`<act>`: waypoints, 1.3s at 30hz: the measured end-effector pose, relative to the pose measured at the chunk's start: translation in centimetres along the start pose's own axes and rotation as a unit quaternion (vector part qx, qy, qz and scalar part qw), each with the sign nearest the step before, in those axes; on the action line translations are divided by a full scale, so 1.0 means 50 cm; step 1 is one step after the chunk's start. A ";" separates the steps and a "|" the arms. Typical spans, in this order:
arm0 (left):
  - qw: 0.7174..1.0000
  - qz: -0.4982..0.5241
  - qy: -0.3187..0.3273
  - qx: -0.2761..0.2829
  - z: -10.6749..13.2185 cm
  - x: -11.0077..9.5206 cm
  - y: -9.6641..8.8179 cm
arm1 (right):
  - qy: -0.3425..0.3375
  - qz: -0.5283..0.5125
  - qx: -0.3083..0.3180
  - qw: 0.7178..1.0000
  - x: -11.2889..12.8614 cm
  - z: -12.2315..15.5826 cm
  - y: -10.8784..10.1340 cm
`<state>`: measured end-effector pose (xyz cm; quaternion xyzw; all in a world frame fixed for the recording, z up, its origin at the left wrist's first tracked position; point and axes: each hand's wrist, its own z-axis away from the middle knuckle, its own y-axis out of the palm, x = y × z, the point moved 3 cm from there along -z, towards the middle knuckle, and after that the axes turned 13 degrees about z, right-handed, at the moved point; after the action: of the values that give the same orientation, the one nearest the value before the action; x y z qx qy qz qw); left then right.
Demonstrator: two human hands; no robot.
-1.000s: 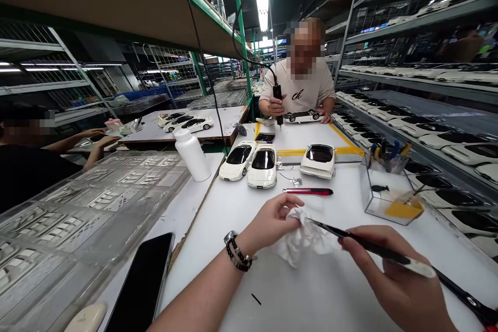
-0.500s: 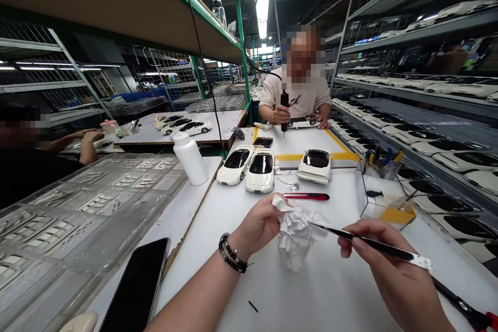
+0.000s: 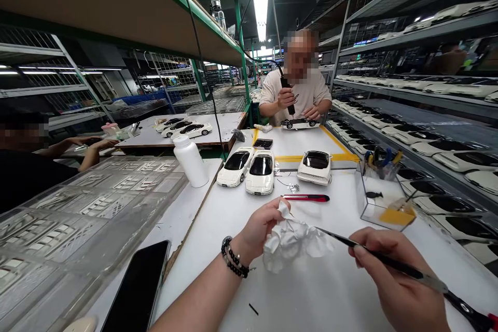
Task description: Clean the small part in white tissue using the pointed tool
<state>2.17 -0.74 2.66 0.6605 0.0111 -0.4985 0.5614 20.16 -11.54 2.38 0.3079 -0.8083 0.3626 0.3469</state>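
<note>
My left hand (image 3: 265, 224) pinches a crumpled white tissue (image 3: 293, 244) above the white table, its fingers closed on one edge. Slim black tweezers (image 3: 397, 263) lie in the closed fingers of my right hand (image 3: 397, 270), their tip against the right side of the tissue. Beyond the tissue is a red and black utility knife (image 3: 306, 197). Farther back stand white model cars, two side by side (image 3: 260, 172) and one apart on the right (image 3: 315, 167). Black scissors with red handles (image 3: 467, 311) show partly past my right wrist.
A black phone (image 3: 138, 285) and a white bottle (image 3: 190, 162) stand at left, beside clear parts trays (image 3: 128, 207). A clear tool box (image 3: 383, 202) is at right, near racks of model cars. Opposite, a co-worker (image 3: 295, 88) holds a black power screwdriver over a car.
The tissue has spread wider and shifted left, and my right hand with the tweezers moved slightly right. The co-worker opposite raised the screwdriver and set its tip on the car.
</note>
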 end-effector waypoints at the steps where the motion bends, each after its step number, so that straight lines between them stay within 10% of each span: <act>1: 1.000 -0.005 0.000 0.002 0.000 0.001 0.001 | 0.001 0.008 -0.004 1.000 0.009 0.002 0.003; 14: 0.998 -0.052 -0.006 0.026 0.000 0.008 0.009 | 0.077 -0.243 0.035 0.966 -0.050 -0.029 -0.036; 22: 0.993 -0.104 -0.026 0.048 0.013 0.030 0.035 | -0.038 0.109 0.246 0.962 0.009 0.005 0.045; 39: 0.971 0.016 0.134 -0.197 -0.010 0.004 -0.011 | -0.081 0.192 0.369 0.906 0.009 0.014 0.070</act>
<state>2.28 -0.25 2.05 0.5976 0.1738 -0.3841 0.6820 17.04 -10.30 1.06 0.2811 -0.6856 0.6683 0.0654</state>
